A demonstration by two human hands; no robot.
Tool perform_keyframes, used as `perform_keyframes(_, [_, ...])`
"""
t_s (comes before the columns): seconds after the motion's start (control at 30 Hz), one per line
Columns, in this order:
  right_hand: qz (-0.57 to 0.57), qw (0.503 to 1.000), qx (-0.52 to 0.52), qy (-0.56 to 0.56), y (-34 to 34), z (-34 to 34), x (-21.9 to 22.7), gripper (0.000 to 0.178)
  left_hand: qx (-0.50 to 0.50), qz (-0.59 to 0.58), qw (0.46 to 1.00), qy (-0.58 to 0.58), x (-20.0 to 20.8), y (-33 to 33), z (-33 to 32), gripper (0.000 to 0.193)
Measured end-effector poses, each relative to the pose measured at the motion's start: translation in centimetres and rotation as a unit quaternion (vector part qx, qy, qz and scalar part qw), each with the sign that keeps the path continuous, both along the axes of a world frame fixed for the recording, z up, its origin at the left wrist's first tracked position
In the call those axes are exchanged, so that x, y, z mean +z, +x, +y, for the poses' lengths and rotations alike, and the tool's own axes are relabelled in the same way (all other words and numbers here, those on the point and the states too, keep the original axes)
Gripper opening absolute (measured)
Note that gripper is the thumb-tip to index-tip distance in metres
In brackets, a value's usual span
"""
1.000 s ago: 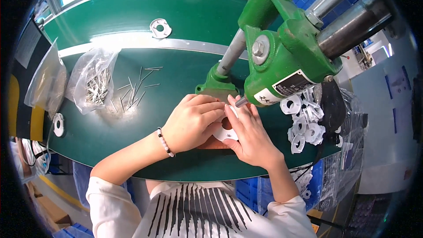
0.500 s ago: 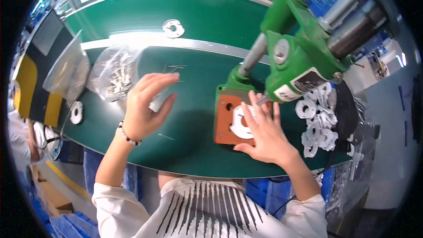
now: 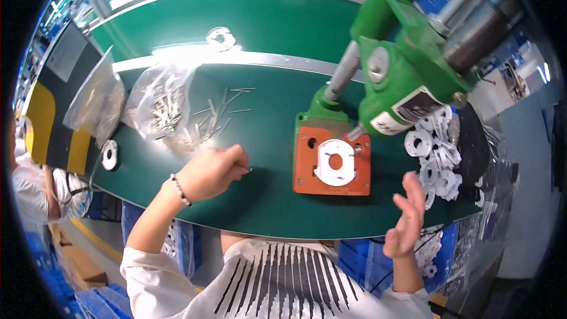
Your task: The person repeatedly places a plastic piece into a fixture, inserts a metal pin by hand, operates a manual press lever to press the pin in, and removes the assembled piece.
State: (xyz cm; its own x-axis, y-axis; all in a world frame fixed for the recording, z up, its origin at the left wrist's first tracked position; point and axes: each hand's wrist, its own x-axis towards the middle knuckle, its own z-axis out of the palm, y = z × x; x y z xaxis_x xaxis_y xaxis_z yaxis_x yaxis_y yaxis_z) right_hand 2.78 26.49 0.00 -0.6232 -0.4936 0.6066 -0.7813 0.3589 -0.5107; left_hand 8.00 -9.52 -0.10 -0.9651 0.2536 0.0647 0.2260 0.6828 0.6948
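My left hand (image 3: pixel 215 172) is closed in a pinch over the green tabletop, with the small tip of a thin metal pin (image 3: pixel 251 169) peeking out past the fingers. Most of that pin is hidden by them. To the right, my right hand (image 3: pixel 406 218) hangs open and holds nothing, its fingers apart by the table's front edge. Between the hands, a white ring-shaped plastic part (image 3: pixel 326 171) lies flat on the orange fixture plate (image 3: pixel 304 186) of a green hand press (image 3: pixel 384 71). The press's metal tip is just above the plate's back right corner.
Loose metal pins (image 3: pixel 218 112) lie in front of an open plastic bag (image 3: pixel 192 77) of pins. White ring parts (image 3: pixel 434 159) are heaped right of the press. Single white parts sit at the far left (image 3: pixel 110 155) and at the back (image 3: pixel 220 39). A person's arm (image 3: pixel 50 195) shows at left.
My right hand has left the white part on the fixture and moved right, toward the table's front edge. My left hand has come down toward me and closed from an open shape.
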Motion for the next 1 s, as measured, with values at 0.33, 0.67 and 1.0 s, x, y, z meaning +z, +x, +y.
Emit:
perform_keyframes(0.33, [0.040, 0.992, 0.121, -0.016, 1.4, -6.6, 1.9, 0.027, -0.159, -0.005, 0.964, 0.212, 5.7, -1.6, 9.6, 0.023])
perform_keyframes(0.67, [0.107, 0.988, 0.115, 0.000, 1.5, -5.4, 2.7, 0.019, -0.136, -0.132, 0.915, 0.355, 4.7, -0.3, 10.2, 0.032])
perform_keyframes(1.0, [-0.032, 0.995, 0.025, -0.094, 0.4, -7.3, 0.7, 0.028, -0.024, 0.094, 0.926, 0.366, 1.1, -2.7, 10.2, 0.007])
